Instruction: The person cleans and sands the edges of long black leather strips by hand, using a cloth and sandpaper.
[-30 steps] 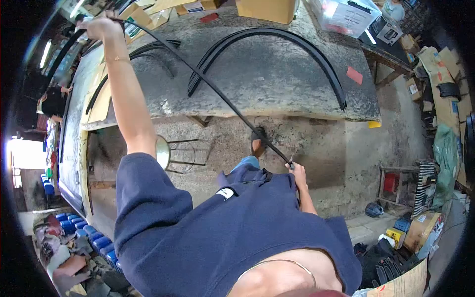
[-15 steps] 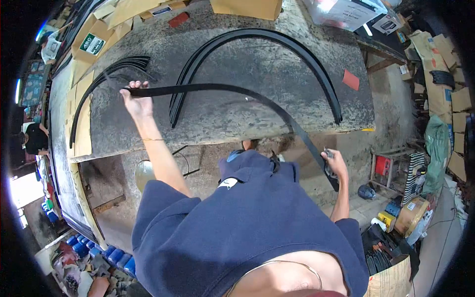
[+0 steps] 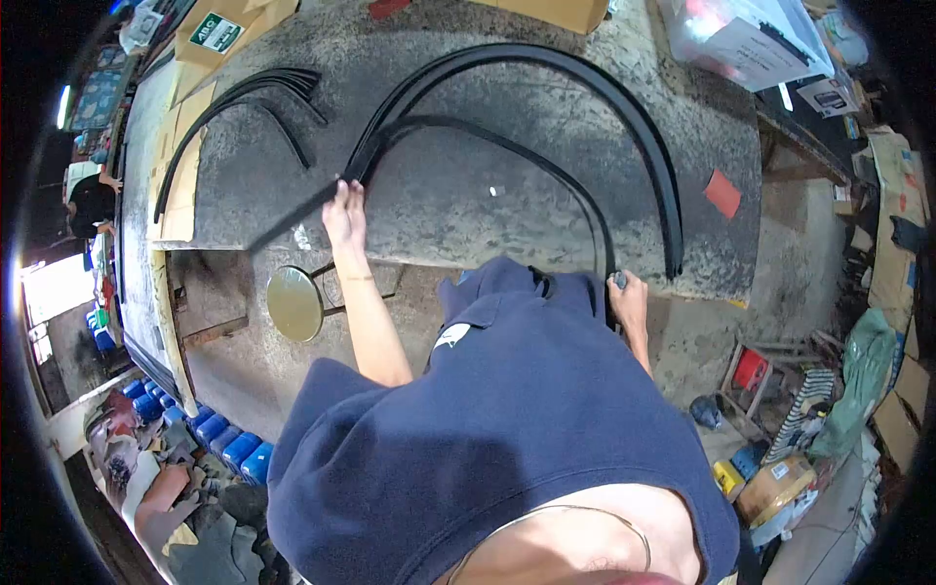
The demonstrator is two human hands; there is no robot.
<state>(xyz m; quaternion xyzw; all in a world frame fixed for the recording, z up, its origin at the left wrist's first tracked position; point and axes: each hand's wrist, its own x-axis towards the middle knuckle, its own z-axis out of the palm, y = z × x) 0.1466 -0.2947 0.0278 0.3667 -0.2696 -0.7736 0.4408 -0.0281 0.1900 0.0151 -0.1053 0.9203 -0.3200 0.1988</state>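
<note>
A long black strip (image 3: 546, 166) bends in an arch over the near part of the dark worktable (image 3: 458, 229). My left hand (image 3: 346, 219) is closed on it near the table's front left, and a blurred free end sticks out past the fingers to the lower left. My right hand (image 3: 630, 300) grips the strip's other end beside my body. A small greyish thing shows at that hand's thumb; its kind cannot be made out. Behind the strip, a stack of similar black strips (image 3: 624, 107) lies in a larger arch.
A smaller bundle of curved black strips (image 3: 210, 115) lies at the left, partly over cardboard (image 3: 180, 200). A red piece (image 3: 722, 193) lies at the right. A clear plastic box (image 3: 751, 44) stands at the back right. A round stool (image 3: 294, 304) is below the table's front edge.
My left hand has moved right and nearer along the strip, leaving a free end beyond it. My right hand has come in toward my body, and the strip is bent more tightly.
</note>
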